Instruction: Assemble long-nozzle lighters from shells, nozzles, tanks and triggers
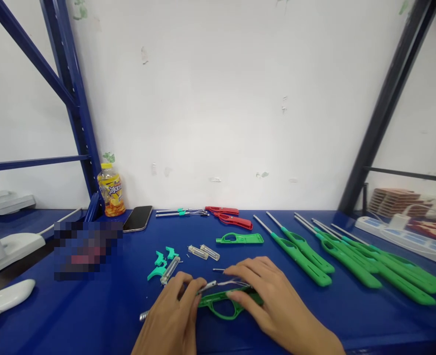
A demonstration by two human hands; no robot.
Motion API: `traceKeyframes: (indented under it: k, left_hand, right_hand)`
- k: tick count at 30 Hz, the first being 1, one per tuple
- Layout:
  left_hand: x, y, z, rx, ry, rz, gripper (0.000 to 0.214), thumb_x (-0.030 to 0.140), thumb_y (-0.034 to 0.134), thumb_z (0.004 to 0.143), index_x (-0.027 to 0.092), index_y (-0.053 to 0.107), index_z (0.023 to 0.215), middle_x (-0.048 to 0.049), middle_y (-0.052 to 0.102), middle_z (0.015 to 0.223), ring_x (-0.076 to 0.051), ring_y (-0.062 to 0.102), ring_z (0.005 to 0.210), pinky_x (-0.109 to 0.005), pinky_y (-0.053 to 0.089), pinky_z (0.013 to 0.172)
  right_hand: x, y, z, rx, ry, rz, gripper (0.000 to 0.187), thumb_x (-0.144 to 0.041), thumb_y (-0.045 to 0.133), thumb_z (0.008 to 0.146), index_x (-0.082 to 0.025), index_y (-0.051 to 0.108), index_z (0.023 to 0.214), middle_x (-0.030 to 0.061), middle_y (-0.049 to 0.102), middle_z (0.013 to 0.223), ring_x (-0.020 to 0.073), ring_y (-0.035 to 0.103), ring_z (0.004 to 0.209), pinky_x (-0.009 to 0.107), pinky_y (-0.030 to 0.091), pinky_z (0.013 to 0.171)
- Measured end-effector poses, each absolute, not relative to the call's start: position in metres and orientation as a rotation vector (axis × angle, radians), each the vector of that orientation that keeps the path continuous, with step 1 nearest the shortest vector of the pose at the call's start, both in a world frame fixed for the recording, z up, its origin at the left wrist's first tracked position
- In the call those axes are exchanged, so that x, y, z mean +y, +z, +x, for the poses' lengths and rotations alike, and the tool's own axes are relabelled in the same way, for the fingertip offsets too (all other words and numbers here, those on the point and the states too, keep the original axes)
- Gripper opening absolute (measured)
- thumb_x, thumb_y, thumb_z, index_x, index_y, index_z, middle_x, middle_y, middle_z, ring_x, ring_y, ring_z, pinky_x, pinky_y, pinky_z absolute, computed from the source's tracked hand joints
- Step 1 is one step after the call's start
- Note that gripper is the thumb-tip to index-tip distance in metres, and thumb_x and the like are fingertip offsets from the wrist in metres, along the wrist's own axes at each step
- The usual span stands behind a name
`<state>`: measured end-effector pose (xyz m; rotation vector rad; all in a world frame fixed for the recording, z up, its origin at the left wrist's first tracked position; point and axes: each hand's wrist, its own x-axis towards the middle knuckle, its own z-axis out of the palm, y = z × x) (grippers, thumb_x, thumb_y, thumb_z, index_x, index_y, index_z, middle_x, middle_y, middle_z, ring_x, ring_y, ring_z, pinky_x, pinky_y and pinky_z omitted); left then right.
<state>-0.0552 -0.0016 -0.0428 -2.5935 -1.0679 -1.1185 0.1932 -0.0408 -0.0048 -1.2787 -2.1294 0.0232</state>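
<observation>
The green shell [218, 297] lay between both sets of fingers: those of the left hand [175, 308] pinched its end beside a metal piece [209, 286]; those of the right hand [273, 296] bent over it, grip unclear

Workshop-like assembly spot, smooth blue table [110, 315], perforated blue metal rack post [78, 116], scuffed white wall [210, 98], loose teal plastic trigger pieces [157, 272], clear oblong plastic tanks [197, 252], open green plastic handle shell [214, 298], row of long-nosed green plastic lighters [356, 267].

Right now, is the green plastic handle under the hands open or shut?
Open: the green plastic handle shows its inside; thin wires show.
</observation>
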Motion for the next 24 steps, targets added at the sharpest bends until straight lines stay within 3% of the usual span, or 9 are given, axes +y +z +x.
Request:
traceKeyframes:
  k: [7, 14, 19, 24]
  left_hand:
    - [-0.002, -0.041, -0.06, -1.161, -1.119, -2.559, 0.025, 0.022, 0.048, 0.109, 0.029, 0.063, 0.128, -0.0041, 0.073, 0.113, -0.02, 0.077, 0.097, -0.03, 0.065, 0.082]
    - [0.0, -0.043, -0.06, -1.17, -1.074, -2.599, 0.025, 0.024, 0.047, 0.109, 0.028, 0.064, 0.127, -0.0033, 0.074, 0.11, -0.02, 0.076, 0.095, -0.03, 0.065, 0.081]
    - [0.0, -0.043, -0.059, -1.213, -1.074, -2.583, 0.027, 0.024, 0.046, 0.109, 0.027, 0.066, 0.127, -0.004, 0.075, 0.112, -0.02, 0.077, 0.095, -0.03, 0.064, 0.08]
    - [-0.002, -0.044, -0.058, -1.243, -1.127, -2.536, 0.026, 0.023, 0.047, 0.108, 0.028, 0.066, 0.125, -0.0034, 0.076, 0.112, -0.021, 0.076, 0.089, -0.032, 0.062, 0.076]
  right_hand:
    - [-0.046, -0.009, 0.218, -2.027, 0.167, -1.451, 0.024, -0.046, 0.062, 0.107, -0.036, 0.07, 0.127, 0.0015, 0.075, 0.111, 0.0249, 0.068, 0.107, 0.042, 0.053, 0.097]
    - [-0.045, -0.017, 0.226, -1.973, 0.22, -1.426, 0.013, -0.039, 0.068, 0.104, -0.034, 0.076, 0.112, 0.0, 0.077, 0.103, 0.0247, 0.069, 0.103, 0.043, 0.051, 0.096]
    - [-0.046, -0.015, 0.223, -1.967, 0.185, -1.444, 0.016, -0.043, 0.065, 0.106, -0.033, 0.076, 0.112, 0.0009, 0.077, 0.111, 0.0259, 0.067, 0.107, 0.044, 0.05, 0.098]
    - [-0.043, -0.017, 0.226, -1.986, 0.13, -1.417, 0.008, -0.037, 0.07, 0.103, -0.031, 0.076, 0.102, -0.0007, 0.077, 0.101, 0.0241, 0.068, 0.096, 0.041, 0.049, 0.089]
